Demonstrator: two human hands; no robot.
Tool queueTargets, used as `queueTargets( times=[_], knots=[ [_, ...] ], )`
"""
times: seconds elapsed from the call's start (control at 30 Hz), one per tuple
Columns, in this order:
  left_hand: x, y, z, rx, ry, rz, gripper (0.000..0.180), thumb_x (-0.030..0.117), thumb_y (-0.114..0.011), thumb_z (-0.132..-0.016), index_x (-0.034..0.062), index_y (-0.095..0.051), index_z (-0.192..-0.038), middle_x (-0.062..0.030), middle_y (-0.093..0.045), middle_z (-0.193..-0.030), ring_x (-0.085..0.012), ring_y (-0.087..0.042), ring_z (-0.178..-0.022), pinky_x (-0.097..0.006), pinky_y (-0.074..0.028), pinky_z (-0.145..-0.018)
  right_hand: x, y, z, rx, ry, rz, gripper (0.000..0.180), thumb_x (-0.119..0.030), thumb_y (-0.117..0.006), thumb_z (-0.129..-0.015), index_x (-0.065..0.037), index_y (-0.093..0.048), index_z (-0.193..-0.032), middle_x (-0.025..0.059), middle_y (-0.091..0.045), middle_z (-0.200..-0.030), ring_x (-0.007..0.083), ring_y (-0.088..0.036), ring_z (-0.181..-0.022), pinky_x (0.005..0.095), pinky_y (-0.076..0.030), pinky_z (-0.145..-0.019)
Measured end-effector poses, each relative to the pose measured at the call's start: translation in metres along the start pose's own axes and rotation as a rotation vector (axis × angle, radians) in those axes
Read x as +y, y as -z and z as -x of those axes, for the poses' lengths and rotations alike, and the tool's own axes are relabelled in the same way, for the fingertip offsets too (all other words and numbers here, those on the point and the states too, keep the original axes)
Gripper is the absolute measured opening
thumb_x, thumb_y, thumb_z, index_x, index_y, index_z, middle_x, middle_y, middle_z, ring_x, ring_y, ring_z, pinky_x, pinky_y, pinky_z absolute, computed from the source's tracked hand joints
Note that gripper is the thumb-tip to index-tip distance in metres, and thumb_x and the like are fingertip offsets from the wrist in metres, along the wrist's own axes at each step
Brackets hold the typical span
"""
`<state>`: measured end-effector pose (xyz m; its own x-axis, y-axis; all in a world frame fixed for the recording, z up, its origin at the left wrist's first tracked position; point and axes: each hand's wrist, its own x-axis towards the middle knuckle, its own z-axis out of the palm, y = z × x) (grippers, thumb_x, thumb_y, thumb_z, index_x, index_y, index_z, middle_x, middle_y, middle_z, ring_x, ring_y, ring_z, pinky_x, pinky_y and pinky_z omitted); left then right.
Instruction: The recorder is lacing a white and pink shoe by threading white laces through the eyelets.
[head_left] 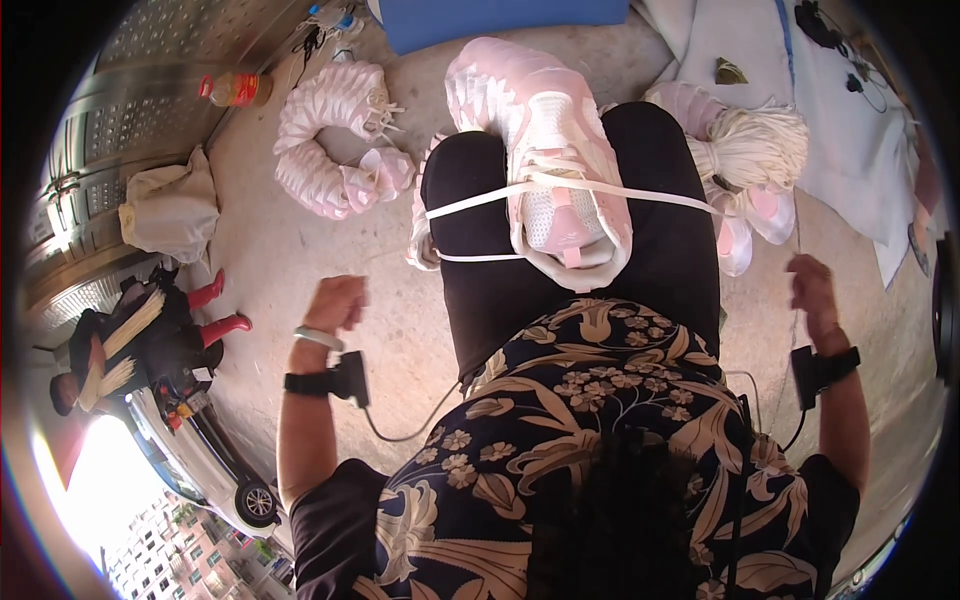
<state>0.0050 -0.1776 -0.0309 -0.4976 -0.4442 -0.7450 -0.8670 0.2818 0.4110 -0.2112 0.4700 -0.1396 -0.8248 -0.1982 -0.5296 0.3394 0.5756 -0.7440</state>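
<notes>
A pink and white sneaker (570,215) lies across my lap between my knees, its heel opening toward me. Its white shoelaces (650,197) stretch out to both sides over my black-trousered thighs. Out to the left of my legs, my left hand (337,303) is curled and slightly blurred. My right hand (815,287) hangs curled off to the right. Both stand apart from the shoe, and no lace visibly runs to either. Whatever the fingers hold, if anything, is hidden.
A curved row of nested pink and white shoes (315,150) lies on the floor at left. More shoes (765,215) and a bundle of white laces (765,145) are at right. A bottle (235,90), a cloth bag (170,207) and a seated person (130,335) are farther left.
</notes>
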Motion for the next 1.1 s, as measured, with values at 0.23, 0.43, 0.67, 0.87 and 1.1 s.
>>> queueTargets(
  times=[0.23, 0.43, 0.67, 0.87, 1.1],
  knots=[
    [0.107, -0.101, 0.017, -0.449, -0.241, 0.253, 0.029, 0.022, -0.051, -0.095, 0.0006, -0.058, -0.076, -0.0021, -0.051, -0.055, -0.0062, -0.041, -0.041, -0.019, -0.030, -0.039, -0.187, -0.143, 0.025, -0.480, -0.097, -0.572, 0.018, -0.018, -0.059, -0.091, 0.000, -0.062, -0.089, -0.0007, -0.050, -0.074, 0.0069, -0.048, -0.062, 0.0232, -0.042, -0.053],
    [0.146, -0.126, -0.008, -0.327, -0.365, 0.440, 0.021, 0.016, -0.053, -0.093, 0.0022, -0.059, -0.080, -0.0023, -0.055, -0.060, -0.0064, -0.043, -0.042, -0.019, -0.031, -0.039, -0.209, -0.183, -0.020, -0.411, 0.519, -0.346, 0.012, -0.009, -0.061, -0.089, 0.002, -0.065, -0.091, -0.0023, -0.054, -0.080, 0.0075, -0.048, -0.072, 0.0220, -0.040, -0.064],
    [0.152, -0.134, -0.009, -0.192, -0.543, 0.786, 0.014, 0.009, -0.054, -0.091, 0.0010, -0.065, -0.095, -0.0043, -0.064, -0.074, -0.0091, -0.056, -0.058, -0.022, -0.045, -0.052, -0.204, -0.186, -0.032, -0.258, 0.451, -0.648, 0.012, -0.009, -0.063, -0.087, 0.000, -0.067, -0.095, -0.0010, -0.059, -0.075, 0.0064, -0.050, -0.065, 0.0215, -0.044, -0.063],
    [0.128, -0.137, -0.005, -0.216, -0.541, 0.841, 0.011, 0.008, -0.057, -0.090, 0.0022, -0.067, -0.094, -0.0055, -0.066, -0.076, -0.0101, -0.057, -0.057, -0.023, -0.046, -0.052, -0.197, -0.186, -0.013, -0.241, 0.459, -0.659, 0.006, -0.001, -0.062, -0.087, 0.000, -0.063, -0.092, 0.0001, -0.061, -0.083, 0.0050, -0.055, -0.071, 0.0202, -0.048, -0.067],
    [0.129, -0.140, -0.001, -0.129, -0.536, 0.704, 0.009, 0.011, -0.062, -0.088, 0.0035, -0.067, -0.087, -0.0027, -0.064, -0.072, -0.0075, -0.055, -0.053, -0.020, -0.044, -0.047, -0.195, -0.192, -0.020, -0.269, 0.495, -0.613, 0.004, -0.003, -0.062, -0.087, -0.002, -0.062, -0.091, -0.0021, -0.059, -0.083, 0.0049, -0.054, -0.074, 0.0207, -0.047, -0.072]
  ],
)
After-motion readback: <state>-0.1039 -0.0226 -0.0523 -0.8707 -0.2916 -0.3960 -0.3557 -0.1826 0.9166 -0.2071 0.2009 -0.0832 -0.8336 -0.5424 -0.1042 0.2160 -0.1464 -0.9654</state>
